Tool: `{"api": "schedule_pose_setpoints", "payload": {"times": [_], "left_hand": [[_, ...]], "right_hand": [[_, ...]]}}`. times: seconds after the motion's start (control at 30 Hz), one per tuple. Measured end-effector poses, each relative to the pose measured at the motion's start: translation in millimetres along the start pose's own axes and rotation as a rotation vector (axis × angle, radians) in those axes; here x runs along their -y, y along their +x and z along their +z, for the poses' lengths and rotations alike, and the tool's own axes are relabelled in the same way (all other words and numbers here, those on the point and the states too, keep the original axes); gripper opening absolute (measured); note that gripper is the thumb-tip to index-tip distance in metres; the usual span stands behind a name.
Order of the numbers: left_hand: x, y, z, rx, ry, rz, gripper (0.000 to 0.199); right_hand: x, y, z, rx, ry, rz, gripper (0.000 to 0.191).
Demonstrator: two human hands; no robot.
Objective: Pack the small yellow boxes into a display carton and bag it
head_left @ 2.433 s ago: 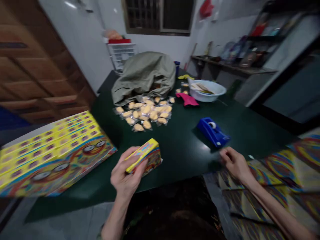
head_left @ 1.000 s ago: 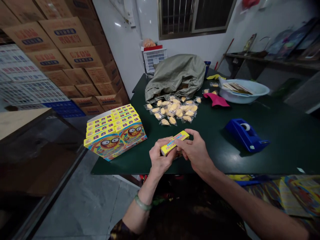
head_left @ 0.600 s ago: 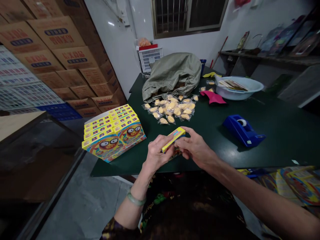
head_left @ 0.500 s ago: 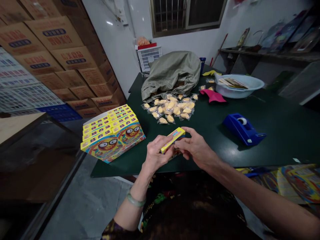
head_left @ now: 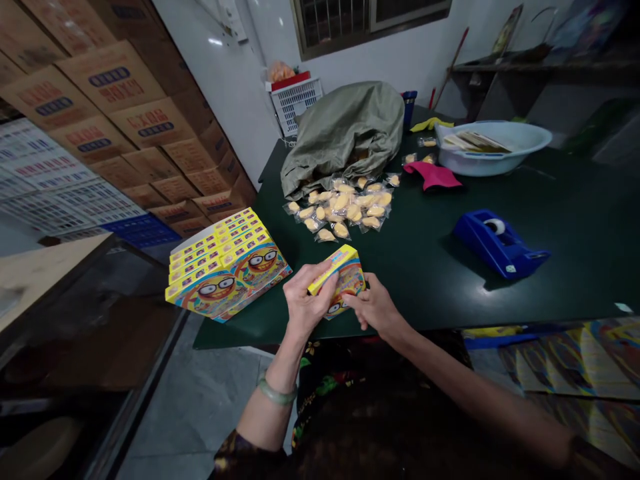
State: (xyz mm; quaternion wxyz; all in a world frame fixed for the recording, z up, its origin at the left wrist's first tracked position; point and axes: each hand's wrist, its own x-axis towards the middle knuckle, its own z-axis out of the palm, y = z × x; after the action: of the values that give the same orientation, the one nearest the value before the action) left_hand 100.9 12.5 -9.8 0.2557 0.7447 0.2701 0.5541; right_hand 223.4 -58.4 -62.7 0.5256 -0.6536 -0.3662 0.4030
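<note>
A small yellow printed box (head_left: pixel 351 277) with a cartoon face is held between my two hands over the near edge of the table. My left hand (head_left: pixel 307 297) is wrapped round its left side, thumb on the printed front. My right hand (head_left: pixel 374 305) pinches its lower right edge. To the left stands a display carton (head_left: pixel 227 287) filled with rows of similar yellow boxes. Beyond my hands lies a pile of individually wrapped yellow pieces (head_left: pixel 345 207), spilling from the mouth of a grey-green sack (head_left: pixel 350 127).
A blue tape dispenser (head_left: pixel 500 243) sits on the dark green table (head_left: pixel 415 267) at the right. Behind it are a pink cloth (head_left: pixel 433 175) and a pale blue basin (head_left: pixel 525 143) holding flat cards. Stacked brown cartons (head_left: pixel 145 123) line the left wall.
The small box has tilted so its printed front now faces me. My right hand has shifted from its top end down to its lower right edge. The view has turned slightly.
</note>
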Motion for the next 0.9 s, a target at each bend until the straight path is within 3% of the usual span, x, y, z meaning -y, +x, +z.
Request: {"api": "schedule_pose_setpoints", "payload": {"times": [0.07,0.17,0.27,0.33,0.43,0.5,0.6,0.67,0.73,0.77,0.83,0.9], "left_hand": [[5,5,0.9,-0.157,-0.103,-0.257,0.024],[18,14,3.4,-0.359,-0.382,-0.697,0.037],[31,16,14.3,-0.313,-0.511,-0.896,0.036],[37,12,25.0,-0.244,-0.499,-0.927,0.033],[41,4,37.4,-0.143,-0.446,-0.939,0.03],[39,1,39.0,-0.111,-0.384,-0.906,0.031],[25,-6,31.2,-0.185,-0.248,-0.728,0.043],[9,-14,22.4,-0.179,-0.049,-0.398,0.063],[-5,-23,14.0,0.012,0.182,-0.013,0.086],[-10,-26,10.4,0.131,0.284,0.072,0.097],[-13,-31,4.3,0.255,0.43,0.082,0.108],[-8,-32,-1.2,0.267,0.508,-0.035,0.107]], "right_hand": [[-17,-4,-19,-0.111,-0.333,-0.191,0.05],[-30,-13,-53,-0.322,-0.794,-0.606,0.055],[-24,-22,-77,-0.418,-0.996,-0.943,0.047],[-11,-26,-86,-0.34,-1.014,-1.113,0.045],[11,-31,-94,0.022,-0.984,-1.326,0.04],[26,-31,-97,0.147,-0.939,-1.374,0.034],[53,-23,-97,-0.005,-0.811,-1.188,0.026],[73,-13,-92,-0.096,-0.68,-0.93,0.028],[91,1,-85,-0.044,-0.51,-0.665,0.037],[98,8,-80,0.029,-0.411,-0.539,0.039],[106,23,-71,0.213,-0.203,-0.314,0.041],[107,43,-65,0.395,-0.059,-0.155,0.044]]}}
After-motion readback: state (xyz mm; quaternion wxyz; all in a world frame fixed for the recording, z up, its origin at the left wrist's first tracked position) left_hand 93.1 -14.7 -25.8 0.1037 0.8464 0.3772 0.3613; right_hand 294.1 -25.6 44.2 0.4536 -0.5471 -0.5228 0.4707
